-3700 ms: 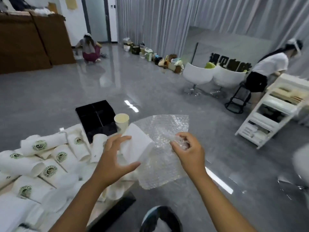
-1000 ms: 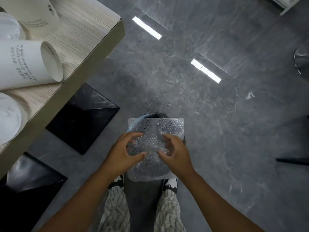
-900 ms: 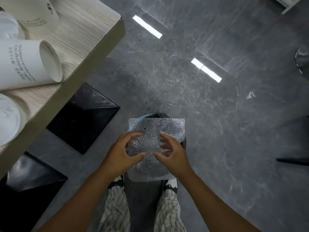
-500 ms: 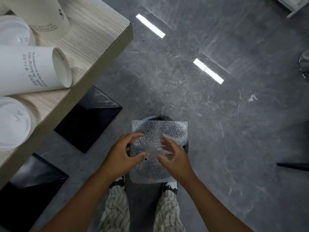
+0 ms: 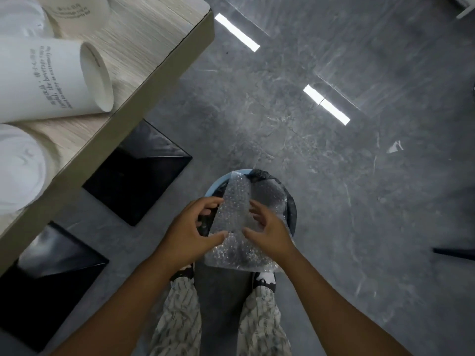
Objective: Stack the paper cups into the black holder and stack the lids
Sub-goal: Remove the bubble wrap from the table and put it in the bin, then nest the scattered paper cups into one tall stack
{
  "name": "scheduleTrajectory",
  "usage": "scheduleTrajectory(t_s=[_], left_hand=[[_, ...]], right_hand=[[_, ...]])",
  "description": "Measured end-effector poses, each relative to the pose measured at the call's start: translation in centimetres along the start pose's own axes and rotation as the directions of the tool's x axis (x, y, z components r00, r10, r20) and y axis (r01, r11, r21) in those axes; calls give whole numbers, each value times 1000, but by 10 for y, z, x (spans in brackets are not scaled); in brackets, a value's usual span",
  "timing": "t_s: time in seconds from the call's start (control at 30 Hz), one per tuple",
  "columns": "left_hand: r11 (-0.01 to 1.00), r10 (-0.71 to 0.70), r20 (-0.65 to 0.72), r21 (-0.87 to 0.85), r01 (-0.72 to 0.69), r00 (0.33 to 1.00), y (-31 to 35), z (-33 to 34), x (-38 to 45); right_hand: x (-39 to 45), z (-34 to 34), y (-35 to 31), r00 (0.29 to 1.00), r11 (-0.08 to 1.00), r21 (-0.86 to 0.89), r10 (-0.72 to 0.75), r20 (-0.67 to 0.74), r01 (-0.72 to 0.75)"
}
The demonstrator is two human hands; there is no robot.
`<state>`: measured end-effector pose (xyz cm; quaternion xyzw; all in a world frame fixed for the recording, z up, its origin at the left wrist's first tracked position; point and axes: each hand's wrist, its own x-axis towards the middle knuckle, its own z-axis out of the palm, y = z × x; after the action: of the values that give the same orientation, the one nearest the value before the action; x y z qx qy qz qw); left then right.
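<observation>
Bubble wrap (image 5: 237, 217): folded, held over a bin (image 5: 291, 214) on the floor.
Left hand (image 5: 191, 232): fingers curled, pinching the wrap's left edge.
Right hand (image 5: 270, 232): fingers curled, gripping its right side.
Cups (image 5: 51, 78): lying on the table (image 5: 154, 34), upper left.

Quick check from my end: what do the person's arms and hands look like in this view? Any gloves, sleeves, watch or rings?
Both forearms are bare right up to the bottom edge of the picture, with no sleeves showing. The left hand and right hand wear no gloves, and no watch, bracelet or ring is visible. The fingernails look short and unpainted. Below the arms, light patterned trousers show.
</observation>
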<state>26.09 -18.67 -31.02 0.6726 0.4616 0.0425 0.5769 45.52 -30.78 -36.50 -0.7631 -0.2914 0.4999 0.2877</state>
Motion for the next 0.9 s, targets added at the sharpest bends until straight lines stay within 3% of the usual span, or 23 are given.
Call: scheduleTrajectory(t_s=[0.17, 0.33, 0.47, 0.63, 0.9], left_hand=[[998, -3, -18, -61, 1, 1000, 38, -19, -37], [997, 1, -157, -78, -14, 988, 122, -50, -107], [993, -3, -319, -109, -34, 948, 179, -83, -166], [968, -53, -556, -233, -94, 830, 211, -121, -236], [919, -192, -773, -358, -167, 604, 199, -170, -328]], right_hand=[[-60, -21, -50, 993, 991, 97, -89, -76, 96], [-123, -38, -134, 965, 975, 31, -214, -150, 221], [-150, -41, -211, 939, 941, -35, -337, -65, 336], [-179, -35, -297, 827, 822, -90, -557, 79, 562], [-218, 13, -383, 681, 714, -14, -662, 313, 700]])
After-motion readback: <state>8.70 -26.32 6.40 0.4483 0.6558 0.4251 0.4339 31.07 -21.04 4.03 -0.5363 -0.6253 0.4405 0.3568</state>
